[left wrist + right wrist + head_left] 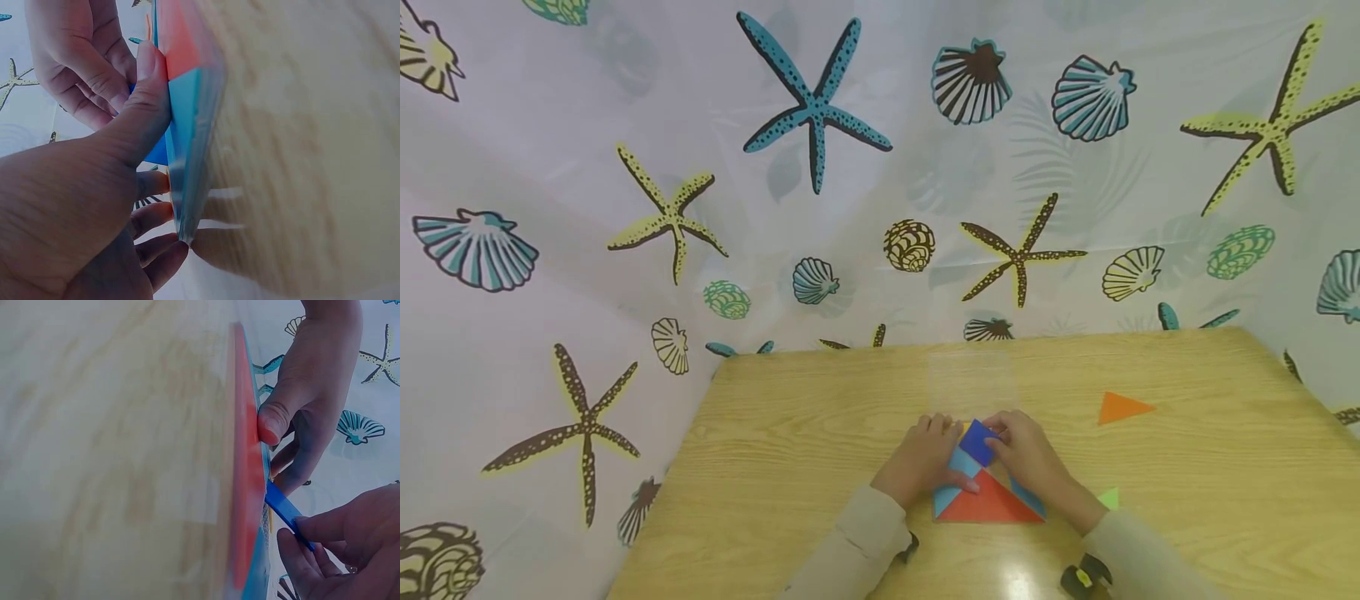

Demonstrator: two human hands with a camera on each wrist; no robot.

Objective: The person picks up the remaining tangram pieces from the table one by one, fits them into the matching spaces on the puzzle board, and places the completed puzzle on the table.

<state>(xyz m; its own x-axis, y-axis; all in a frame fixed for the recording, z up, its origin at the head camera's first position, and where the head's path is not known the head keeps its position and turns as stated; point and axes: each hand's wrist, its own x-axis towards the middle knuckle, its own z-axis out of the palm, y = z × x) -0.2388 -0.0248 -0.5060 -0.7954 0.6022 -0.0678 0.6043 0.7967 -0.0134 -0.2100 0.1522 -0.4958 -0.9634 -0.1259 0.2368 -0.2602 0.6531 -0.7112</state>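
Right hand pinches a blue square; left hand, thumb apart, touches the red triangle.

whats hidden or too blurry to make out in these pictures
Green piece: head view, partly hidden behind the right arm; its full shape can't be told.
Yellow piece: head view, only a sliver shows between left hand and blue square.
Blue square: head view, right side partly covered by right hand.
Red triangle: left wrist view, cut off by the top edge.
Table: left wrist view, grain blurred.
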